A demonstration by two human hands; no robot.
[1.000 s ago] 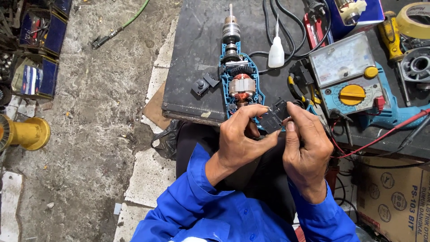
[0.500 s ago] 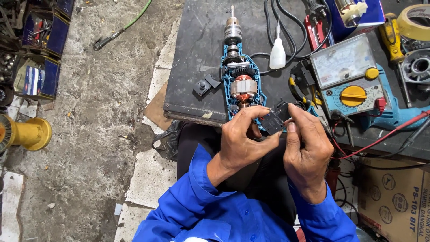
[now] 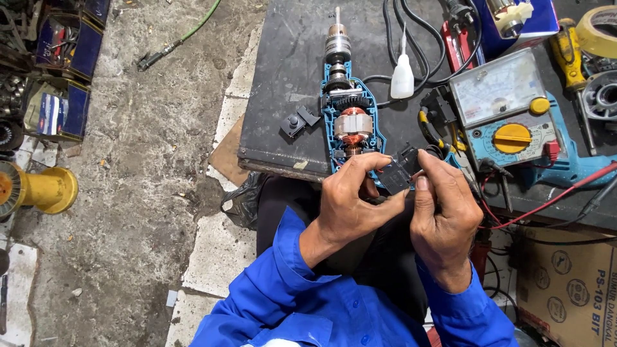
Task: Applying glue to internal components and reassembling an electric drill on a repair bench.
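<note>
An opened blue electric drill (image 3: 347,112) lies on a dark metal board (image 3: 289,77), its copper-wound motor and chuck exposed. At the drill's handle end both hands meet on a small black switch part (image 3: 400,172). My left hand (image 3: 350,199) pinches it from the left with thumb and fingers. My right hand (image 3: 443,209) grips it from the right. Thin wires run from the part toward the drill. Two small black loose pieces (image 3: 297,121) lie left of the drill body.
A blue multimeter with a yellow dial (image 3: 508,115) and red lead sits right of the drill. A white glue bottle (image 3: 402,76), black cables, a yellow-handled screwdriver (image 3: 569,45) and tape roll (image 3: 598,29) lie behind. A yellow spool (image 3: 38,191) stands on the concrete floor left; cardboard box (image 3: 572,289) lower right.
</note>
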